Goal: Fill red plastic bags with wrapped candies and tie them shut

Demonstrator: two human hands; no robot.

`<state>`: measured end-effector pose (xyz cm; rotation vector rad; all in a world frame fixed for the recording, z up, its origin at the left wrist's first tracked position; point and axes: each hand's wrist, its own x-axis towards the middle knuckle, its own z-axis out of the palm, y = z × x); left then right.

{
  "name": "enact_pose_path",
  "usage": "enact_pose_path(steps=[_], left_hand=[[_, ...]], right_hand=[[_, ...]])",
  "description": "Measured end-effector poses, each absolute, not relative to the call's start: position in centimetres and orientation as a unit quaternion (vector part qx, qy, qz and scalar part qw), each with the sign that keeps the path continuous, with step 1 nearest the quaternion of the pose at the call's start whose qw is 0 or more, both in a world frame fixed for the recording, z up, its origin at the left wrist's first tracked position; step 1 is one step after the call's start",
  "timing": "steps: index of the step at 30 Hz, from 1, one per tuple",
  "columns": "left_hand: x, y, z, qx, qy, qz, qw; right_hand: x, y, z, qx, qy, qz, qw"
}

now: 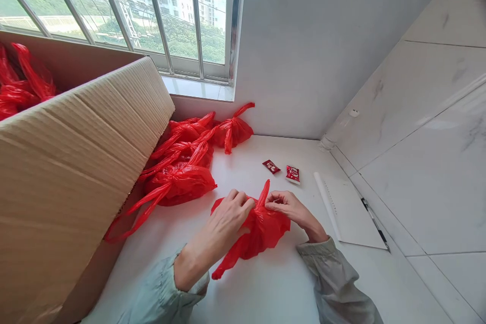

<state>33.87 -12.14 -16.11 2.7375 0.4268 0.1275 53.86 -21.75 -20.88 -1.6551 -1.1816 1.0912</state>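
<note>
A red plastic bag (261, 233) lies on the white table in front of me, gathered at its top, with one handle standing up and another trailing toward the front left. My left hand (231, 217) is closed on the bag's left side near the gathered part; its fingertips are partly hidden. My right hand (290, 207) pinches the bag at the right of the upright handle, thumb and forefinger together. Beyond the hands lie two small dark red packets (271, 166) on the table. The bag's contents do not show.
A big cardboard box (87, 147) with red bags inside stands at the left. Several tied red bags (186, 177) lie beside it. A paper pad (353, 212) and a pen (375, 224) are at the right, by the tiled wall. A barred window is behind.
</note>
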Motion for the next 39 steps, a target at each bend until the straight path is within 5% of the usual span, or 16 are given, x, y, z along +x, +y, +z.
enact_pose_path(steps=[11,17,25,31,39], left_hand=[[32.6,-11.2,-14.4,0.977,0.129,0.067,0.159],[32.8,-12.1,-14.1,0.979,0.101,0.073,0.163],[33.0,-11.8,-16.5,0.984,0.106,0.024,0.143],[31.4,-11.9,-13.6,0.977,0.156,0.022,0.143],[29.6,-13.8,-13.6,0.925,0.276,-0.163,0.206]], right_hand=[[54.8,-22.6,-20.6,-0.645,-0.482,0.4,0.438],[54.8,-23.0,-19.8,-0.697,-0.509,0.293,0.412],[53.0,-23.4,-18.4,-0.65,-0.585,0.332,0.354],[55.4,-23.9,-19.3,-0.702,-0.517,0.355,0.337],[54.3,-21.2,-23.3,-0.668,-0.413,0.441,0.434]])
